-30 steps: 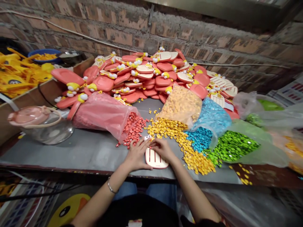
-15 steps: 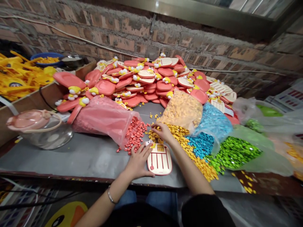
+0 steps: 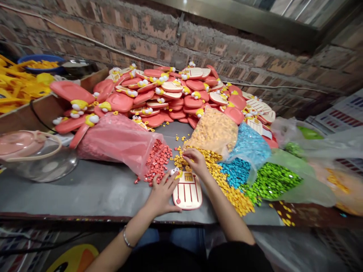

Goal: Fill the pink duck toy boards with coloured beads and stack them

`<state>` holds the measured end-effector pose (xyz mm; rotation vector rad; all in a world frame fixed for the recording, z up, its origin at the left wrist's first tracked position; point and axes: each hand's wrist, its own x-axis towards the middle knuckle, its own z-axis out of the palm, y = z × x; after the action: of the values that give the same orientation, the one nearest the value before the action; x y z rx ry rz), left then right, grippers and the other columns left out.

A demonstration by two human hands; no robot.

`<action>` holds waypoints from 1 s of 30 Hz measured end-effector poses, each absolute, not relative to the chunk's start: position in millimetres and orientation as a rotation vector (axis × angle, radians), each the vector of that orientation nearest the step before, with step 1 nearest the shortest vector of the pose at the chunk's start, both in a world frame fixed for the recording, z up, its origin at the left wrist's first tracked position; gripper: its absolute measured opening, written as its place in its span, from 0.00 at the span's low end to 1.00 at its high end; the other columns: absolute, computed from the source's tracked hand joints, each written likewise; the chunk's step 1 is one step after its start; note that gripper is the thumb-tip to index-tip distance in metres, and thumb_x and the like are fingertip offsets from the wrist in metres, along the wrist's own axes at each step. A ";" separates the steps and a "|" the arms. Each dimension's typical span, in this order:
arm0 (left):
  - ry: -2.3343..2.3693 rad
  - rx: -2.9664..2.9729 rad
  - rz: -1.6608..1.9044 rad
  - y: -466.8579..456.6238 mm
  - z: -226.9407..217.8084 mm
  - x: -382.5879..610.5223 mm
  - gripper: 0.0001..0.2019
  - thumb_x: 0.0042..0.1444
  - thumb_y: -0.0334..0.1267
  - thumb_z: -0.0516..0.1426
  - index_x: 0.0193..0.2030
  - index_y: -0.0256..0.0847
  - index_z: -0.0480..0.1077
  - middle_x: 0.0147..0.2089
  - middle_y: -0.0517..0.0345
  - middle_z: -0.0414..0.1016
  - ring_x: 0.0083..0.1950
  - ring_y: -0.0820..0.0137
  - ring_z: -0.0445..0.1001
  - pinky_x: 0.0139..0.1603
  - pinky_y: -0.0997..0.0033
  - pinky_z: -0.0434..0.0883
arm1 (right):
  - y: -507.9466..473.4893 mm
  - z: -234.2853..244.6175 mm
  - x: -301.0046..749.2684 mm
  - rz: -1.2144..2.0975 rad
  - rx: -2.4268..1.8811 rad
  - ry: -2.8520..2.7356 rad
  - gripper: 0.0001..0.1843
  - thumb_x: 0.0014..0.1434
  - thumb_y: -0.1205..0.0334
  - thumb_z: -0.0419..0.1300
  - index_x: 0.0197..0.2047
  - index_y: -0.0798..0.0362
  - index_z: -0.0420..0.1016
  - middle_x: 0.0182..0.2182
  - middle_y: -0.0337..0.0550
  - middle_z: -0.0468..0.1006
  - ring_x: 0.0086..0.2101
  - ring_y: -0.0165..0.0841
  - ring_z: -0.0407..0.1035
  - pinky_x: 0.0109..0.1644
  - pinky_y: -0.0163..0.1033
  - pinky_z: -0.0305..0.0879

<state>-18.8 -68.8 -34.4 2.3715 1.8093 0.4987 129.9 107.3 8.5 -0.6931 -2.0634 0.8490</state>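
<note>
A cream toy board with red slots lies on the grey table in front of me. My left hand rests flat against its left edge, fingers spread, steadying it. My right hand is at the board's top end, over the yellow beads, fingers curled in a pinch; what they hold is too small to make out. Red beads spill from a pink bag just left of my hands.
A heap of red and cream toy boards is piled against the brick wall. Bags of orange, blue and green beads lie to the right. A glass jar with a pink lid lies at left, with yellow plastic parts behind.
My right hand left the board, reached up to the yellow beads, then came back toward the board's top end. The left hand stayed on the board's left edge.
</note>
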 end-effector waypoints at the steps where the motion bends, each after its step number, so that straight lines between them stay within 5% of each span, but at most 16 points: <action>1: 1.811 2.367 0.505 -68.9 -33.8 -18.6 0.53 0.42 0.74 0.56 0.69 0.43 0.55 0.71 0.44 0.52 0.71 0.44 0.48 0.65 0.39 0.40 | 95.4 8.9 145.3 0.865 -0.719 -2.023 0.04 0.61 0.61 0.60 0.39 0.50 0.76 0.38 0.44 0.75 0.41 0.36 0.71 0.44 0.40 0.69; 13: 1.801 2.305 0.525 -68.9 -25.1 -15.7 0.55 0.42 0.68 0.62 0.72 0.42 0.49 0.70 0.43 0.55 0.70 0.43 0.51 0.64 0.39 0.43 | 46.6 -20.0 201.3 0.417 -0.960 -2.391 0.10 0.62 0.69 0.55 0.29 0.52 0.73 0.29 0.44 0.71 0.34 0.37 0.64 0.38 0.41 0.62; 30: 1.799 2.294 0.480 -69.8 -32.4 -12.2 0.60 0.38 0.75 0.58 0.72 0.43 0.46 0.70 0.45 0.55 0.71 0.47 0.49 0.66 0.40 0.40 | 27.4 -23.3 152.2 0.637 -0.500 -2.514 0.09 0.63 0.69 0.55 0.34 0.52 0.76 0.34 0.46 0.76 0.37 0.36 0.67 0.42 0.41 0.65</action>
<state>-12.2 -69.8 -32.4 2.2939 1.7994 0.4802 152.2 27.4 -23.3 -0.5002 -2.5139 0.6368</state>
